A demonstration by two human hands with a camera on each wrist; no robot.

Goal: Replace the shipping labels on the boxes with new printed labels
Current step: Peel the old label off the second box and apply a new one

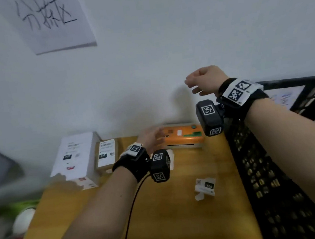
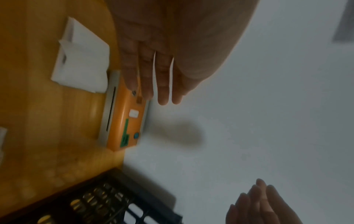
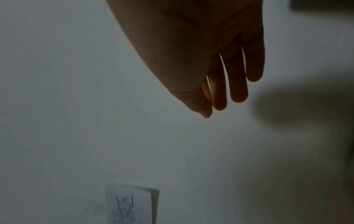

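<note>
An orange label printer (image 1: 183, 136) (image 2: 124, 121) stands at the back of the wooden table (image 1: 162, 215), against the wall. My left hand (image 1: 152, 137) (image 2: 153, 75) hovers over its left end with straight fingers and holds nothing. My right hand (image 1: 203, 82) (image 3: 220, 83) hangs raised in the air near the wall, above the printer, fingers relaxed and empty. A white box (image 1: 75, 158) and a small brown box (image 1: 106, 155), both labelled, sit at the back left. A crumpled peeled label (image 1: 205, 189) lies on the table.
A black plastic crate (image 1: 274, 185) stands along the table's right side. White backing paper (image 2: 82, 57) lies in front of the printer's left end. A handwritten sheet (image 1: 51, 19) is stuck on the wall. Blurred clutter lies off the table's left edge.
</note>
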